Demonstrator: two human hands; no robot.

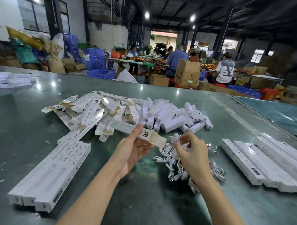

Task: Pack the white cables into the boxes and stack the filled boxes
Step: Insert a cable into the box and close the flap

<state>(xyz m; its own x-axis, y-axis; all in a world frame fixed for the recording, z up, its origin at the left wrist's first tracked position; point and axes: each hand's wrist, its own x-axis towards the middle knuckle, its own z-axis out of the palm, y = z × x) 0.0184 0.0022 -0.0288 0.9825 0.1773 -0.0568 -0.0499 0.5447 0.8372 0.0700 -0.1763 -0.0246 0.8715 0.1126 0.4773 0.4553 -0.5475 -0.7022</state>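
My left hand (133, 149) grips a long white box (127, 128) whose end flap (157, 139) hangs open toward the right. My right hand (192, 153) pinches a coiled white cable (173, 138) right at that open end. Under the right hand lies a tangled heap of white cables (174, 170). A pile of open, flat boxes (90, 113) covers the table behind my hands. Closed boxes lie side by side at the left (48, 174) and at the right (264, 160).
The green table (141, 204) carries a heap of small white blocks (171, 114) at centre back and more white boxes (10, 79) at far left. Beyond the table edge, people sit at other benches among cardboard cartons (187, 73) and blue crates (99, 63).
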